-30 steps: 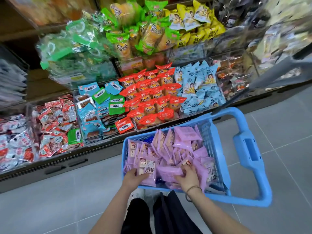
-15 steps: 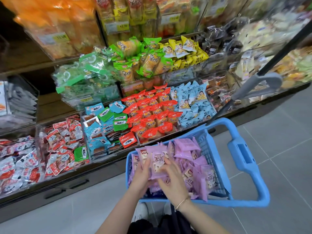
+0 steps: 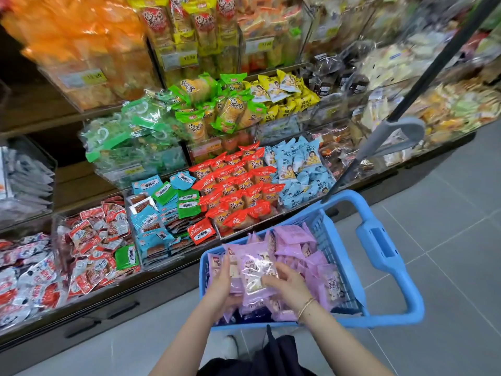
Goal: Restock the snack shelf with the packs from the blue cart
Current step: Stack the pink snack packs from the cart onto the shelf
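Though crinkled, glossy flat lilac packs (image 3: 254, 270)

The left hand (image 3: 222, 280) and the right hand (image 3: 287, 280) are bare, and the forearms too, as far as the lower edge of the view. At the right wrist sits a thin bracelet (image 3: 306, 308) of gold colour (perhaps two fine strands, it is hard to tell). Under the arms shows a black garment (image 3: 273, 356), loose and folded, over the legs. Beside it shows the toe of a light shoe (image 3: 230, 347).
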